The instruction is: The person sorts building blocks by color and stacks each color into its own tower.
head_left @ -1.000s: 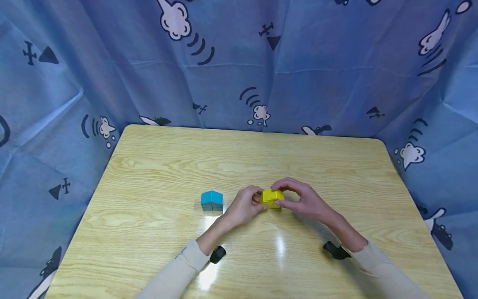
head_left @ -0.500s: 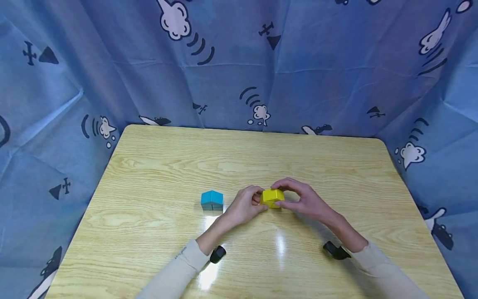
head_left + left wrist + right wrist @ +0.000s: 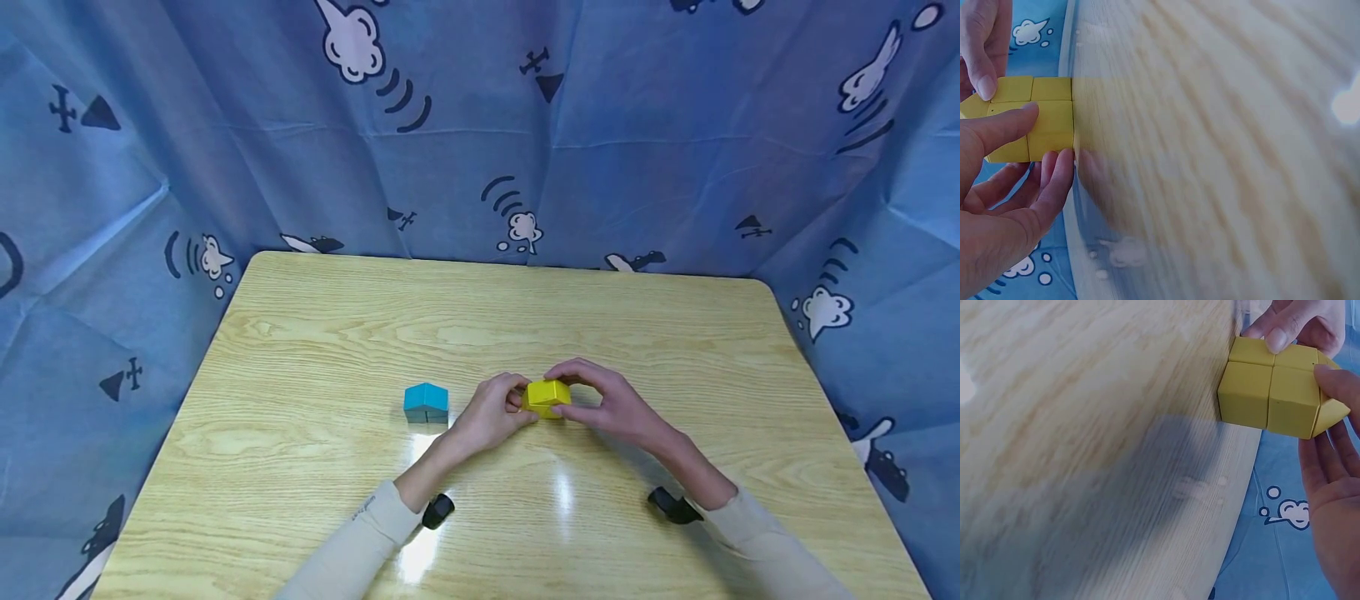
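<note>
In the head view a stack of yellow blocks (image 3: 547,394) stands on the table between both hands. It is built of cube-like blocks with a pointed, wedge-shaped piece (image 3: 1334,417) on the side away from the tabletop. My left hand (image 3: 489,414) grips the lower blocks, its thumb (image 3: 1013,128) on one face and its fingers on the opposite one. From the other side my right hand (image 3: 611,406) holds the upper part, with thumb and fingers around the wedge end. A blue block shape (image 3: 426,402) with a peaked top stands left of the left hand.
The wood-grain table (image 3: 315,317) has rounded far corners and glossy reflections. Blue patterned cloth (image 3: 465,100) hangs behind it and on both sides. Black wrist devices (image 3: 438,511) sit below each forearm near the cuffs.
Both hands stay in place on the yellow blocks. The upper yellow piece sits slightly more squarely on those below; the blue shape has not moved.
</note>
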Tool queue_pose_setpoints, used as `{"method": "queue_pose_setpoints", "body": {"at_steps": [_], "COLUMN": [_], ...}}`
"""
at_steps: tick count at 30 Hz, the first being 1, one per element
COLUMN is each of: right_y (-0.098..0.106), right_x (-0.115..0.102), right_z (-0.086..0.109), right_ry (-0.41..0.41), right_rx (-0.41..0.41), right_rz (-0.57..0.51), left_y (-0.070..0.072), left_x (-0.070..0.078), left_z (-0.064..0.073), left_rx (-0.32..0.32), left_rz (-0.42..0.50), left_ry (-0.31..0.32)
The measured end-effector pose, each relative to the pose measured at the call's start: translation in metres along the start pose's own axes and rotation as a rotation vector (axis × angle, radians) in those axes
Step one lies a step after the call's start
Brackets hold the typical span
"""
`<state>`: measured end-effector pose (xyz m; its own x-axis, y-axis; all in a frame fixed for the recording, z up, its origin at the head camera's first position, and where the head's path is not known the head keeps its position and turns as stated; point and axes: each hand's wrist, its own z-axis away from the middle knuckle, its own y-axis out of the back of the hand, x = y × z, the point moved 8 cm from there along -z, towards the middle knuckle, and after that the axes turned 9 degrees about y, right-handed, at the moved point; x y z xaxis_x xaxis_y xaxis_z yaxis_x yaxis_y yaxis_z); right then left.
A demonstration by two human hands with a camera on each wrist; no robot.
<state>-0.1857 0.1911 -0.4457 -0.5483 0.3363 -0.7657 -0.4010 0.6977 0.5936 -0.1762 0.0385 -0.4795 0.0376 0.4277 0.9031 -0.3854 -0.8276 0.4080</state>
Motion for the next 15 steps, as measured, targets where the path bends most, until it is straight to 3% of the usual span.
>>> {"method": "queue_pose_setpoints", "body": {"at_steps": [15], "right_y": [0.0038], "right_x": [-0.0042], "right_z": [0.0039], "right_ry": [0.019], "right_rx": [0.022], "right_rz": [0.018], "left_y": [0.0029], "left_x": [0.0021], "left_z": [0.0040], "left_rx": [0.009], "left_rz": [-0.027], "left_ry": [0.009]}}
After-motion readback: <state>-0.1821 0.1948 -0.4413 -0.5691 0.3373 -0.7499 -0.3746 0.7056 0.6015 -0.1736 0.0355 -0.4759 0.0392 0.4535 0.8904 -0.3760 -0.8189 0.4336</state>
